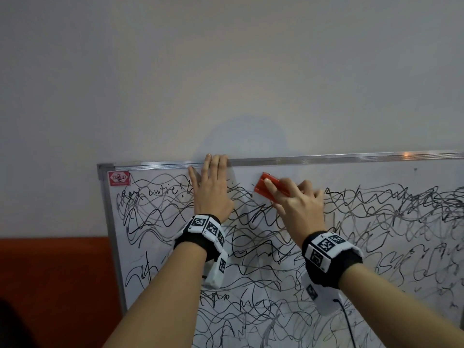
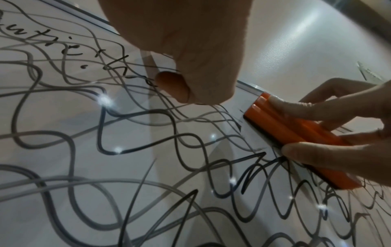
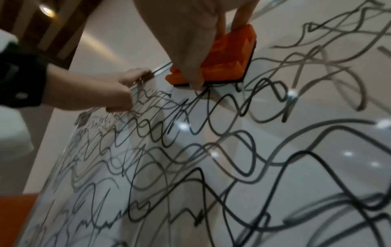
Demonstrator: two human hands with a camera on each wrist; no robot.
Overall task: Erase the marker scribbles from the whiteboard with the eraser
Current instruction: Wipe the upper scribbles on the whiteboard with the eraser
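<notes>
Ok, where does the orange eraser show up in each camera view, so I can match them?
Head: eraser upper centre, under the right hand.
Left wrist: eraser at right.
Right wrist: eraser top centre.
Shared landmark: the whiteboard's top frame, just above the eraser.

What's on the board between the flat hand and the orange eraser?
Black marker scribbles cross the white whiteboard between the left hand and the orange block eraser; the head view shows it.
</notes>
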